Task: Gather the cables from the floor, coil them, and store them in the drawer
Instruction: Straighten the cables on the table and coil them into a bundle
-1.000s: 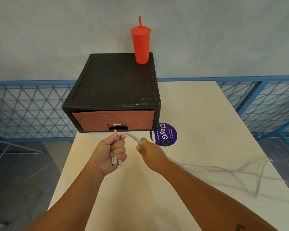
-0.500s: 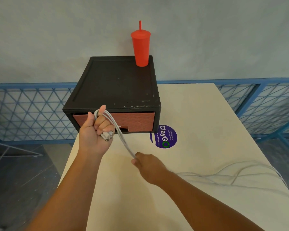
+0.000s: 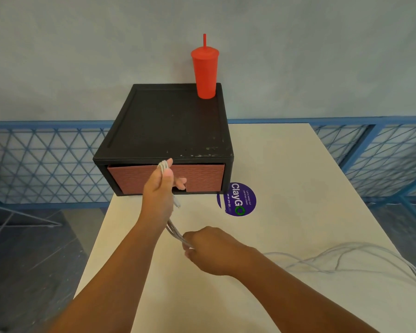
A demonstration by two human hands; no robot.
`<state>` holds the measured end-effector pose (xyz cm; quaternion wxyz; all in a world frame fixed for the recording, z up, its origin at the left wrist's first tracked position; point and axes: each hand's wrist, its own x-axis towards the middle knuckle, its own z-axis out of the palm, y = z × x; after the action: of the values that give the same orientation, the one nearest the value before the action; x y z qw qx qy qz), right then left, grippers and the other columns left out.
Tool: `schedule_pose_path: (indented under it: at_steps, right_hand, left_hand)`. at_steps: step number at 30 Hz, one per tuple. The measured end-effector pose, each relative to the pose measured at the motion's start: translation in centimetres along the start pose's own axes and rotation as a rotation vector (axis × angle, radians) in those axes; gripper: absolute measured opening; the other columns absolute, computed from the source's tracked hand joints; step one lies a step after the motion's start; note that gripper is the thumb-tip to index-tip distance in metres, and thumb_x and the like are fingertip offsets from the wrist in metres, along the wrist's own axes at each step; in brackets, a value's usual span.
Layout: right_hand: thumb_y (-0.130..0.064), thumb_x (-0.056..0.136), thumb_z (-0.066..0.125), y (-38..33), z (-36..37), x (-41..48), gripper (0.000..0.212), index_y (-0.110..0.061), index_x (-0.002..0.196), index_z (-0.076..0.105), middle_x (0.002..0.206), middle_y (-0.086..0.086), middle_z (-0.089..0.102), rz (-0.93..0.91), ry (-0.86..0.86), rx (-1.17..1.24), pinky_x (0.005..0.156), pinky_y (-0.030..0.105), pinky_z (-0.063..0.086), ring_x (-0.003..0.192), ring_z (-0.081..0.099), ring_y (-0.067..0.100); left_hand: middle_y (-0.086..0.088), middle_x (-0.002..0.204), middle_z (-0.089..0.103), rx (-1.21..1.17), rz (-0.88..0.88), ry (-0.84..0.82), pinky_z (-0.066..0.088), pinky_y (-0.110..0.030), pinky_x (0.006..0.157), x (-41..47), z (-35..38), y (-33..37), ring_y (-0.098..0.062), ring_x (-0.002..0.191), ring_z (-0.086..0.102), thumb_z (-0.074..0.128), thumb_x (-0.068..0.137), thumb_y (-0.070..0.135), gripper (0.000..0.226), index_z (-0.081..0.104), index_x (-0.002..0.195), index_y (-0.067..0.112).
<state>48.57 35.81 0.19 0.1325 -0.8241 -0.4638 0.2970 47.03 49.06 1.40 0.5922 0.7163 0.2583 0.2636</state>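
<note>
We're looking at two bare arms here, the left forearm [image 3: 120,265] and the right forearm [image 3: 286,284], both uncovered as far as the bottom edge. The left hand [image 3: 159,188] and the right hand [image 3: 211,248] are bare as well.

"ClayGo" on round purple sticker [image 3: 237,199]

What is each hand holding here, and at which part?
Both hold the white cables. The left hand grips the looped end; the right hand grips the strands lower down, ahead of the loose length.
</note>
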Motion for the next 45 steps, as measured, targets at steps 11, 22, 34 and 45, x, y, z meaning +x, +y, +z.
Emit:
schedule_pose_path:
  at_steps: [11,22,34,45]
  right_hand:
    - [-0.037,0.093,0.047,2.1,-4.9,-1.3,0.025,-0.016,0.092,0.061,0.084,0.000,0.058,0.046,0.173,0.086,0.069,0.031,0.044,0.082,0.056,0.019]
    - [-0.029,0.093,0.049,4.0,-7.4,-0.7,0.011,-0.024,0.089,0.058,0.084,-0.010,0.057,0.026,0.360,0.310,0.064,0.017,0.041,0.075,0.053,0.008]
    - [-0.050,0.089,0.035,3.8,-3.9,-0.7,0.043,-0.013,0.087,0.058,0.053,-0.002,0.030,0.031,0.300,1.175,0.045,0.019,0.021,0.043,0.025,0.004]
    - [-0.035,0.096,0.036,3.5,-2.8,-0.5,0.030,-0.016,0.094,0.059,0.070,0.002,0.052,0.060,0.370,1.086,0.047,0.018,0.034,0.055,0.041,0.008]
  left_hand:
    - [0.007,0.089,0.064,0.672,0.076,-0.454,0.025,-0.050,0.114,-0.6,-2.4,-2.7,-0.003,0.087,0.058,0.040,0.097,0.019,0.025,0.065,0.091,0.017]
    - [0.007,0.037,0.029,-0.317,-0.552,-0.737,0.046,-0.026,0.053,-3.4,-0.7,0.0,-0.006,0.035,0.025,0.023,0.087,0.055,0.065,0.070,0.087,0.009]
    - [0.006,0.041,0.043,-1.018,-0.690,-0.844,0.048,-0.019,0.044,-3.8,0.4,1.3,-0.004,0.027,0.035,0.047,0.082,0.044,0.042,0.068,0.096,0.010]
    - [0.002,0.041,0.045,-0.688,-0.669,-0.585,0.057,-0.027,0.058,-4.0,0.8,2.4,-0.009,0.037,0.051,0.043,0.092,0.020,0.025,0.062,0.079,0.010]
